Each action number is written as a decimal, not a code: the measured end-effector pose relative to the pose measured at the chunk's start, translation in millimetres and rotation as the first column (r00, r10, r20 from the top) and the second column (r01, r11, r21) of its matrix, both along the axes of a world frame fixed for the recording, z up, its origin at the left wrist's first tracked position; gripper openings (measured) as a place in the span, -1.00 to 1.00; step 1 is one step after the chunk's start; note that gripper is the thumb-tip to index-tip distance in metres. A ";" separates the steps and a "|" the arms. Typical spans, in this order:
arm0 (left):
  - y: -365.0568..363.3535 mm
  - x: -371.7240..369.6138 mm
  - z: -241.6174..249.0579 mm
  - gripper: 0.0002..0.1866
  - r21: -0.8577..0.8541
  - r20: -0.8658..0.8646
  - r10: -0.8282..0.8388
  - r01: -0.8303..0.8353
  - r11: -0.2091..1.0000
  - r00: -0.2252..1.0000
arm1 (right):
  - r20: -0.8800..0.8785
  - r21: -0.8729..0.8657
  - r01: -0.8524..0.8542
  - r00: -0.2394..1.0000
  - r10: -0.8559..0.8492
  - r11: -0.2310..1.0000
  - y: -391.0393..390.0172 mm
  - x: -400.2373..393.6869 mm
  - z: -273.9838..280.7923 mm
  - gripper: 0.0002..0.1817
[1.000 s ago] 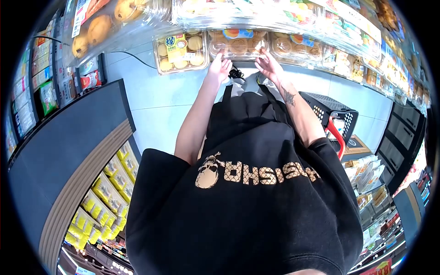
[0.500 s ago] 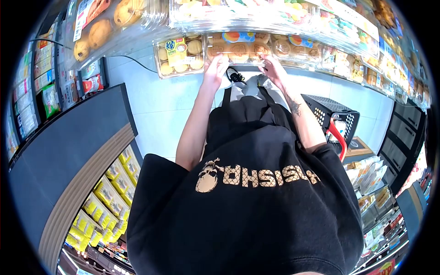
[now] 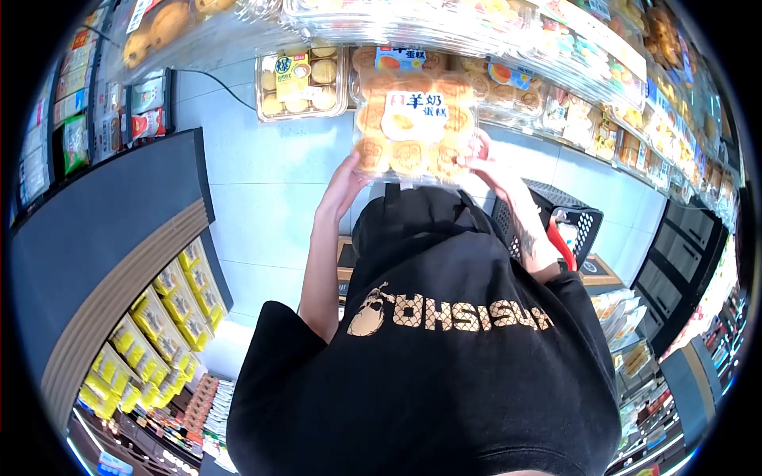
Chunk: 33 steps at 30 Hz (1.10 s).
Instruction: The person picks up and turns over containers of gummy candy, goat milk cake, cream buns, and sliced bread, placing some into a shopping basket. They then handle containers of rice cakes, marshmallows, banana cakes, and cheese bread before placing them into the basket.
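A clear plastic box of small round cakes is held up in front of my body, just off the shelf edge. Its label is white with Chinese characters and a picture, and stamped golden cakes show in rows through the lid. My left hand grips its near left corner, while my right hand holds the right side, fingers bent round the edge. Behind it on the shelf sit similar cake boxes, one partly covered by the held box and another to the right. Left of these is a yellow-labelled box of round pastries.
Stacked clear food packs overhang at the top. A black shopping basket with a red handle stands on the floor to my right. Yellow packets fill a rack at left, below a dark counter.
Both hands have drawn the cake box out from the shelf towards my body and raised it. Its top label now faces the camera. The view has shifted slightly.
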<state>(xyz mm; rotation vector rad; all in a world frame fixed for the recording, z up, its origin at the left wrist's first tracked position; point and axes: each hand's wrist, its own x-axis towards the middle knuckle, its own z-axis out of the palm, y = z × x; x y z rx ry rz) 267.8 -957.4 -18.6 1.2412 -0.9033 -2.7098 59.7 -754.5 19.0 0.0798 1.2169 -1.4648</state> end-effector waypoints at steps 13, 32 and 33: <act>125.2 -26.0 79.0 -0.68 -0.502 -0.070 0.068 -0.094 0.859 0.995 | -0.428 -0.133 0.048 0.898 -0.101 0.990 133.1 42.8 70.4 -0.47; 205.9 41.4 137.6 -0.58 -0.814 0.021 -0.049 0.045 0.579 0.999 | -0.463 -0.264 0.048 0.870 -0.170 0.963 205.0 86.7 87.0 -0.51; 207.1 39.9 140.2 -0.58 -0.810 0.025 -0.038 0.042 0.585 0.999 | -0.443 -0.271 0.067 0.877 -0.186 0.960 205.3 87.9 88.5 -0.51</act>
